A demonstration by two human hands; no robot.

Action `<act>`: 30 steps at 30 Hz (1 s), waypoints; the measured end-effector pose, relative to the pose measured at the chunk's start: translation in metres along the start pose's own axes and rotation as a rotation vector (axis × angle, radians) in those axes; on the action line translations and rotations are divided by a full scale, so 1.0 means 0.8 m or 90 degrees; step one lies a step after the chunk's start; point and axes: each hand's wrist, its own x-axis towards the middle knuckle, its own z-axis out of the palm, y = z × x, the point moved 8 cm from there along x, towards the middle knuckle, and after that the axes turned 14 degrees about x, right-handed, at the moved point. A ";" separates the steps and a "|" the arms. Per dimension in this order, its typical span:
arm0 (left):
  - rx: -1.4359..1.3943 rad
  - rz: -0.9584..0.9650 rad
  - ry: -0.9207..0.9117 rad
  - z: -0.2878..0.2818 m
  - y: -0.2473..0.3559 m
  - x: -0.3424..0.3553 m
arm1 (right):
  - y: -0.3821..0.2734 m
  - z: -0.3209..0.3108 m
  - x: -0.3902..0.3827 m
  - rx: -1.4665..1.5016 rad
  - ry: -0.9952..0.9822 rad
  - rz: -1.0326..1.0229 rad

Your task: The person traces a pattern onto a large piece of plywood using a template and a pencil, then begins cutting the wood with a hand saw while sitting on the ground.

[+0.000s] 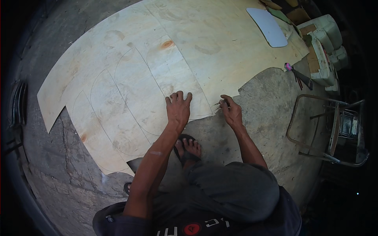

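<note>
Nearest to us, a sandalled foot (pixel 191 148) rests on rough grey concrete floor (pixel 264 106), just short of the wooden sheet (pixel 220 23). The sheet spreads directly ahead of both hands, its long axis running crosswise, from lower left to upper right. The left hand (pixel 179 109) is spread, its bent fingers resting on the sheet's near part. The right hand (pixel 231 113), apart from it, is closed around a small metal tool (pixel 221 104) with thin points, at the sheet's near edge. A long dark line (pixel 185 61) slants up-left across the sheet from there; the right hand is nearer its near end. Whether the points touch wood, we cannot tell.

We see pale, thin wood with brown knots and drawn rounded outlines left of that line. Right of the sheet stands a worn tubular metal frame (pixel 335 128). On the sheet's far right lies a smooth white panel (pixel 267 28); beyond its edge are pale plastic containers (pixel 330 32).
</note>
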 end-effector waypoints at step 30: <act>-0.057 0.030 -0.085 0.009 0.001 0.011 | -0.027 0.096 -0.058 -0.263 -0.210 -0.365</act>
